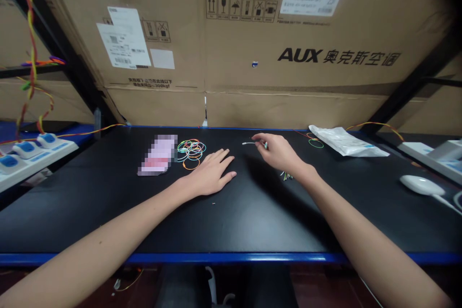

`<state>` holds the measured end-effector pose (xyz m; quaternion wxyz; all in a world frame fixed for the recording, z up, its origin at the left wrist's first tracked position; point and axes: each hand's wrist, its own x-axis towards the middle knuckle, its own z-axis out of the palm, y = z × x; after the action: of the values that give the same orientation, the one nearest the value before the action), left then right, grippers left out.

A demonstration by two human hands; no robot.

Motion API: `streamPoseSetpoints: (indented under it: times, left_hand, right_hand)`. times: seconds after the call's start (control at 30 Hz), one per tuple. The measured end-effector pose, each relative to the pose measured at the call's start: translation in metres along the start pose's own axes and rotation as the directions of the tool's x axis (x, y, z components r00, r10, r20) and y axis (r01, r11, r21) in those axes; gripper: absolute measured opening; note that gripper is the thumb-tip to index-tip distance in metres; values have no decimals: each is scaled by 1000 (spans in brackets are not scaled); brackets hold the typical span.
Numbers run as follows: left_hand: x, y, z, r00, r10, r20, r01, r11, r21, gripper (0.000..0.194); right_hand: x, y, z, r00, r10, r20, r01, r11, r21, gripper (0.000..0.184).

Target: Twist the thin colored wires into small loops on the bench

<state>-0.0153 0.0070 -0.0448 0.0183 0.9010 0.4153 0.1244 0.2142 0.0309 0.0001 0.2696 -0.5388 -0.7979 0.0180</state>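
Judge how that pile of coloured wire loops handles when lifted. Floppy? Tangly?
The wire loops are likely light and floppy, since each strand looks thin and lies flat on the black tabletop. They overlap, so lifting one will probably drag others along. Their round curls hint at some springiness.

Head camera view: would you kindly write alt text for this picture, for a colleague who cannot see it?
A person's right hand pinches a short thin wire over a black workbench, while the left hand rests flat beside a bundle of multicoloured wire loops. Cardboard boxes stand behind the bench.
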Motion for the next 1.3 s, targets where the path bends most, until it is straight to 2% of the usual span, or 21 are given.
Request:
streamPoseSetpoints:
  times: [0.13, 0.23, 0.3, 0.57, 0.83, 0.93, 1.03, 1.1, 1.13, 1.2, 1.3]
  left_hand:
    - [1, -2, 1, 997, -15, 76, 14, 1000, 15, 62]
    - [1, -2, 0, 996, -13, 85, 10, 999, 34, 63]
    - [2, -2, 0, 996, -10, 83, 7, 999, 45, 63]
    - [1, -2, 0, 996, -8, 87, 3, 999, 54, 62]
    - [1, -2, 0, 999, 15, 51, -18, 998, 57, 60]
    - [1, -1, -1, 998, 15, 55, -18, 998, 57, 60]
    - [2, -1, -2, 998, 13, 60, -15, 999, 47, 61]
    - [1, -1, -2, 998, 11, 61, -14, 999, 52, 61]
    - [1, -1, -2, 998, 11, 61, -14, 998, 57, 61]
    - [1, -1, -2, 998, 13, 60, -17, 998, 67, 60]
    - [1, -2, -1, 998, 16, 63, -21, 997, 77, 61]
  right_hand:
    - [4, 2, 2, 989, 133, 66, -145, 967, 210, 20]
    - [7, 4, 6, 952, 268, 149, -306, 865, 398, 24]
    - [8, 7, 9, 933, 318, 172, -360, 783, 508, 31]
    - [9, 8, 12, 882, 367, 296, -464, 565, 683, 35]
    - [10, 11, 14, 820, 354, 449, -553, 289, 782, 22]
    - [13, 16, 18, 796, 341, 501, -590, 250, 768, 33]
    - [14, 17, 20, 790, 334, 514, -593, 204, 779, 43]
    - [12, 15, 21, 800, 342, 493, -579, 227, 783, 42]
    - [11, 13, 22, 811, 349, 470, -570, 283, 772, 38]
    - [8, 8, 24, 844, 351, 406, -533, 460, 710, 26]
    - [3, 3, 25, 910, 285, 300, -405, 766, 499, 34]
